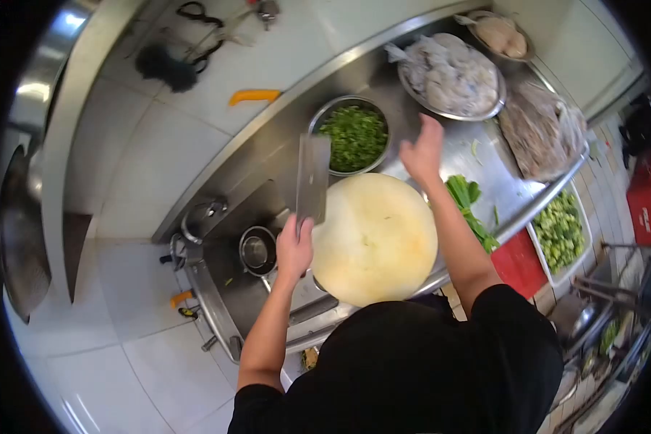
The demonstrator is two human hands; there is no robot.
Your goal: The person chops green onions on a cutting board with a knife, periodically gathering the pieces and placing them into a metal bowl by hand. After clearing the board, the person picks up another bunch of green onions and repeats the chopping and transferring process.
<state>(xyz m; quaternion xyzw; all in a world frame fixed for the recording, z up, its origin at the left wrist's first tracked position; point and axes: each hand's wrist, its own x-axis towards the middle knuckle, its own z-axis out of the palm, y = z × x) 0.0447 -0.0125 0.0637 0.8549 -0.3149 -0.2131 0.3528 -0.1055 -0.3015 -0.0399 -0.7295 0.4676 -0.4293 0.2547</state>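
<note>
Ahead, the steel desk (500, 189) bore the bowl (338, 103) of greens (354, 137). My left grip (294, 249) wrapped the cleaver (312, 181), its long axis pointing away toward the bowl's left rim; my right grip (422, 150), empty, thumb apart, hung right of the bowl.

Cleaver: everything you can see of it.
The cleaver has a broad, roughly rectangular blade, grey and metallic-looking, somewhat blurred. The left hand grips it at the handle end, mostly hiding the handle. In the picture, the blade points up and away from the person, beside the round board, overlapping the left edge of the metal bowl. Whether it touches either is unclear.
</note>
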